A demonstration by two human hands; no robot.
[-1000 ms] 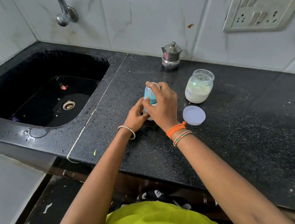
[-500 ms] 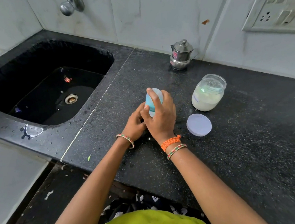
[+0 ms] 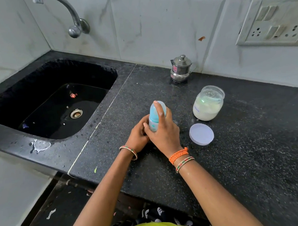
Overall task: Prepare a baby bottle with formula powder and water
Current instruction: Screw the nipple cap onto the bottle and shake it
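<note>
A small baby bottle (image 3: 154,118) with a pale blue top stands upright on the black counter (image 3: 237,159). My right hand (image 3: 164,131) wraps round its upper part, the forefinger lying up along the cap. My left hand (image 3: 138,136) grips the bottle's lower part, which it hides. To the right stands an open clear jar (image 3: 208,103) holding white formula powder. Its round white lid (image 3: 201,134) lies flat on the counter just in front of it.
A black sink (image 3: 55,106) with a drain is sunk into the counter on the left, under a metal tap (image 3: 74,22). A small lidded steel pot (image 3: 180,69) stands against the tiled wall. A switch and socket plate (image 3: 273,22) is on the wall at right.
Both hands stay on the bottle in the same spot. My right forefinger has stretched up along the cap. The camera has tilted up a little.
</note>
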